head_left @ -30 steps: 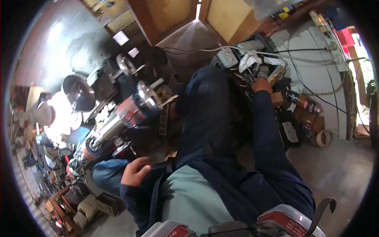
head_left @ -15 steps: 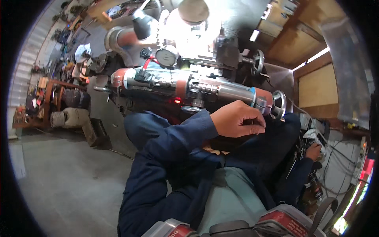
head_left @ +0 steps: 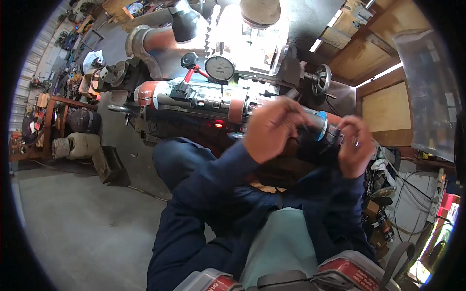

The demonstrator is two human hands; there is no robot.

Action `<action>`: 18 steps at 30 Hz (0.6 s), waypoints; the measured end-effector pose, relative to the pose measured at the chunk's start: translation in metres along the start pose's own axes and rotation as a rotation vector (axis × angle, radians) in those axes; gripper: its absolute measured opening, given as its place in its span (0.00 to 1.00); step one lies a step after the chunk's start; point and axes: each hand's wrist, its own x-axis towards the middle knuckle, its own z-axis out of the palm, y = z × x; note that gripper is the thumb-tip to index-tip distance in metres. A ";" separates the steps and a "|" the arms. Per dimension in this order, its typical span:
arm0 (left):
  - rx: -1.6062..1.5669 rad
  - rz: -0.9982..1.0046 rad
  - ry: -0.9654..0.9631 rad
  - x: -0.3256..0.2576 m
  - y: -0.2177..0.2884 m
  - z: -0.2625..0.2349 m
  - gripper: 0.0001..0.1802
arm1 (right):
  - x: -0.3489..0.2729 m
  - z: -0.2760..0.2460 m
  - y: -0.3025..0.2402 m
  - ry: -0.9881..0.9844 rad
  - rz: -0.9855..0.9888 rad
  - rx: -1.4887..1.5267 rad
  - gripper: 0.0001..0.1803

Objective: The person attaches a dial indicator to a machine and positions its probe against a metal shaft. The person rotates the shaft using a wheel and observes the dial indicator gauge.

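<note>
My left hand [head_left: 272, 130] is raised in front of the machine's long cylindrical shaft, its fingers curled together and blurred. Whatever they pinch, if anything, is too smeared to name. Facing it on the right, my right hand [head_left: 357, 148] is held up near the blue-ringed end [head_left: 322, 125] of the shaft, fingers bent; a small bright spot shows there, but I cannot make out what it is. A gap separates the two hands. Beyond them, a round dial gauge [head_left: 219, 67] on a red jointed arm [head_left: 191, 75] stands above the metal spindle [head_left: 208, 99].
A handwheel [head_left: 321, 80] sits at the machine's right. Behind the gauge is a black lamp head [head_left: 187, 24]. At the left stand a wooden rack [head_left: 57, 116] and a pale canister [head_left: 87, 145]. Cables [head_left: 412, 194] hang at the right; wooden panels [head_left: 386, 109] stand behind.
My right hand has come up from the clutter at the lower right to face the left. My left hand has moved left and turned upward. The view has shifted slightly.
</note>
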 end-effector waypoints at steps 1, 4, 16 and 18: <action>-0.060 -0.098 0.020 0.004 0.008 -0.016 0.08 | 0.014 -0.007 0.008 0.118 0.072 -0.045 0.15; 0.121 0.168 0.115 0.021 -0.001 -0.047 0.08 | 0.026 0.007 0.062 0.113 0.324 -0.376 0.22; 0.427 0.311 0.066 0.025 -0.023 -0.069 0.07 | -0.033 0.029 0.062 0.295 0.260 -0.202 0.23; 0.404 0.312 0.092 0.022 -0.027 -0.069 0.08 | -0.041 0.035 0.068 0.345 0.249 -0.189 0.24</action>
